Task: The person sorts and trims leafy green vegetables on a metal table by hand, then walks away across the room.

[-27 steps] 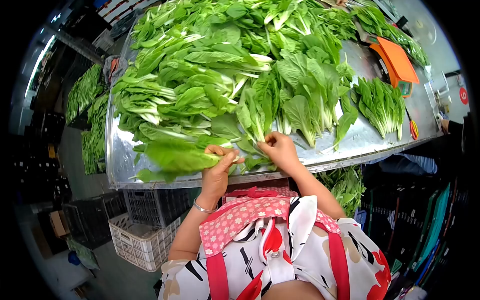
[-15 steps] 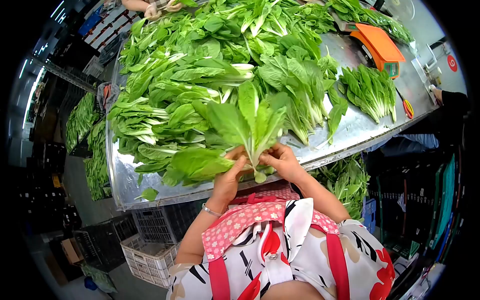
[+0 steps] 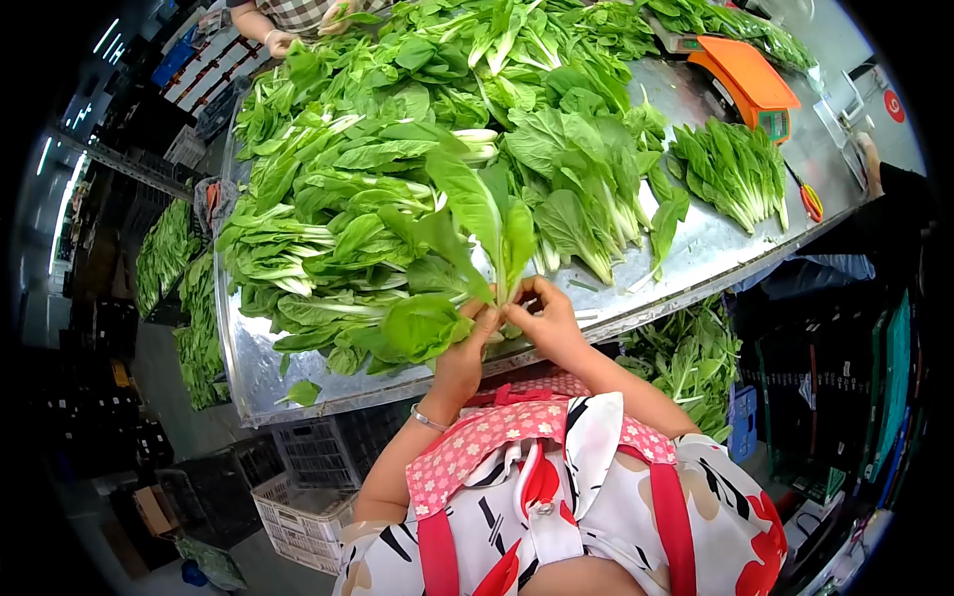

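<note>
Just over the table's near edge, my left hand (image 3: 471,348) and my right hand (image 3: 544,316) both pinch the base of one leafy green plant (image 3: 484,214). Its leaves point up and away from me. A loose broad leaf (image 3: 422,328) sticks out to the left by my left hand; whether those fingers grip it I cannot tell. Beyond my hands a large heap of leafy greens (image 3: 368,238) covers much of the metal table (image 3: 298,392). To the right of my hands, upright greens (image 3: 586,189) lie with their pale stems toward me.
An orange scale (image 3: 745,74) stands at the back right, near a separate bunch of greens (image 3: 735,174) and scissors (image 3: 810,199). Across the table are a co-worker's hands (image 3: 283,42). A white crate (image 3: 303,521) sits on the floor. More greens (image 3: 691,368) lie below the table's edge.
The plant has turned in my hands and its leaves stand closer together. My right hand has shifted left, nearer my left hand. The view has moved slightly.
</note>
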